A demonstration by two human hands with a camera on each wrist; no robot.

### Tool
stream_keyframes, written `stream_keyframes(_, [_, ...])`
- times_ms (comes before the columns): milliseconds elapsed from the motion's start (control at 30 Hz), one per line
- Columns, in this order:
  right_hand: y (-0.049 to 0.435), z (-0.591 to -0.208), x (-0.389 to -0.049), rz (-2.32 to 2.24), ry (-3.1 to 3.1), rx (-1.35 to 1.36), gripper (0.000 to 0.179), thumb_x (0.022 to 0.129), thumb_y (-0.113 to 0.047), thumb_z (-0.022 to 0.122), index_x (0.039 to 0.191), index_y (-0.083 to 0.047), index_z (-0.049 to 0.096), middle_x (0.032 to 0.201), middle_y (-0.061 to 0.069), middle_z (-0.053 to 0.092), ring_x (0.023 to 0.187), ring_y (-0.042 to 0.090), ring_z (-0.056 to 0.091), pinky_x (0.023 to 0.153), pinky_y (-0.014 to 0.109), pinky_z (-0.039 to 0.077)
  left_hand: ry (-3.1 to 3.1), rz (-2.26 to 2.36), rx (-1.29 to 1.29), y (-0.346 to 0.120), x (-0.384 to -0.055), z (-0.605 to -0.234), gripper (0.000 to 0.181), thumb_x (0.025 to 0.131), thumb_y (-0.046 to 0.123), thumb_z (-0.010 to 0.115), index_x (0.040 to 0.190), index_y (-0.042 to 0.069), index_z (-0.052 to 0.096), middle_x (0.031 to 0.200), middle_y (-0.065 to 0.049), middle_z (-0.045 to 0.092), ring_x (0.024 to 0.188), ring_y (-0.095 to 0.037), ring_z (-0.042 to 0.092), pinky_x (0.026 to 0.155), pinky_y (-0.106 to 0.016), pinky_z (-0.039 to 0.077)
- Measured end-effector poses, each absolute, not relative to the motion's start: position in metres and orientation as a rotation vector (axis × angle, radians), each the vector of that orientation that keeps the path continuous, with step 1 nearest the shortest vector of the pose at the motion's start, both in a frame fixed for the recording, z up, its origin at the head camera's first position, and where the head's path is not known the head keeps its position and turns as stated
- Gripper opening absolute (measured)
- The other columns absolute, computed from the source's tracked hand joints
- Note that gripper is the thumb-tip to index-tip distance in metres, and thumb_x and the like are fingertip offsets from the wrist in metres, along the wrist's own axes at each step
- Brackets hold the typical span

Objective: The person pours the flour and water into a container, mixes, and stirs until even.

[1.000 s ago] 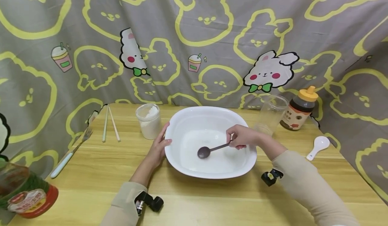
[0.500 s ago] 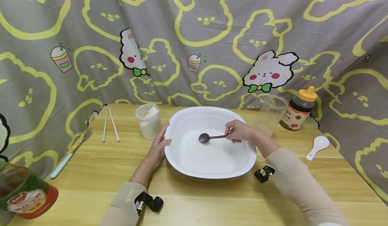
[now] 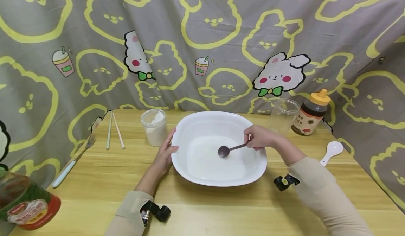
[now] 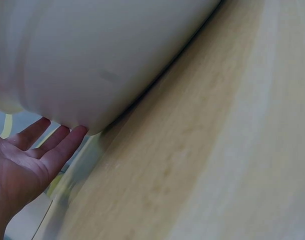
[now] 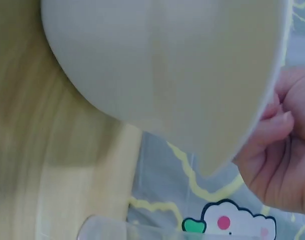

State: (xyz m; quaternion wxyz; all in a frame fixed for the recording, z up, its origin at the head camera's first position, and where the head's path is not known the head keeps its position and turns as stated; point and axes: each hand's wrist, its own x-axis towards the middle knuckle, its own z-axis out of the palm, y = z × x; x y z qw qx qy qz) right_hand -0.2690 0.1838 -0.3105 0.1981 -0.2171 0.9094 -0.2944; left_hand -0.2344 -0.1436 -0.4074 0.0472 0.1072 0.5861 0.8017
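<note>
A white basin (image 3: 218,184) stands on the wooden table in the head view, with a cloudy white layer over its floor. My left hand (image 3: 164,155) holds the basin's left rim, thumb over the edge and fingers along the outside wall. In the left wrist view, the fingertips of the left hand (image 4: 30,160) touch the basin's outer wall (image 4: 107,60). My right hand (image 3: 261,137) pinches the handle of a dark brown spoon (image 3: 224,151) over the basin, its bowl low at the white layer. From the right wrist, the basin's wall (image 5: 167,60) hides the spoon; the right hand (image 5: 287,145) has curled fingers.
Behind the left hand stands a jar of white powder (image 3: 155,132). Chopsticks (image 3: 117,130), a fork (image 3: 76,160) and a large red-based jar (image 3: 28,208) lie left. On the right are a clear jar (image 3: 283,114), a honey bottle (image 3: 310,114) and a white spoon (image 3: 333,150).
The dark spoon has swept from the basin's front left toward the back, then right and forward, as my right hand moved with it. My left hand stays on the rim.
</note>
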Motion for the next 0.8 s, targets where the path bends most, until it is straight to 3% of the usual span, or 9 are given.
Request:
stream_keyframes(167, [0.181, -0.318, -0.275, -0.896, 2.580, -0.548, 0.004, 0.075, 0.002, 0.055, 0.077, 0.000, 0.054, 0.052, 0.004, 0.048, 0.043, 0.012, 0.041, 0.039, 0.021, 0.031, 1.783, 2.452, 0.329, -0.142, -0.235, -0.408, 0.066, 0.079, 0.006, 0.045, 0.138, 0.021, 0.021, 0.133, -0.016, 0.030, 0.110, -0.042, 0.034, 0.077, -0.039, 0.045])
stream_keyframes(367, [0.167, -0.332, -0.277, -1.013, 2.440, -0.682, 0.005, 0.077, 0.003, 0.054, 0.076, -0.002, 0.053, 0.049, 0.003, 0.048, 0.039, 0.010, 0.037, 0.037, 0.020, 0.030, 1.790, 2.449, 0.309, -0.141, -0.235, -0.407, 0.066, 0.079, 0.006, 0.045, 0.138, 0.023, 0.022, 0.134, -0.014, 0.029, 0.111, -0.040, 0.034, 0.078, -0.040, 0.044])
stream_keyframes(800, [0.181, -0.314, -0.270, -0.828, 2.604, -0.558, 0.007, 0.073, 0.005, 0.053, 0.074, -0.002, 0.054, 0.051, 0.003, 0.047, 0.044, 0.013, 0.041, 0.040, 0.022, 0.031, 1.776, 2.454, 0.302, -0.143, -0.235, -0.407, 0.068, 0.078, 0.007, 0.045, 0.138, 0.023, 0.020, 0.133, -0.016, 0.029, 0.111, -0.041, 0.033, 0.079, -0.042, 0.043])
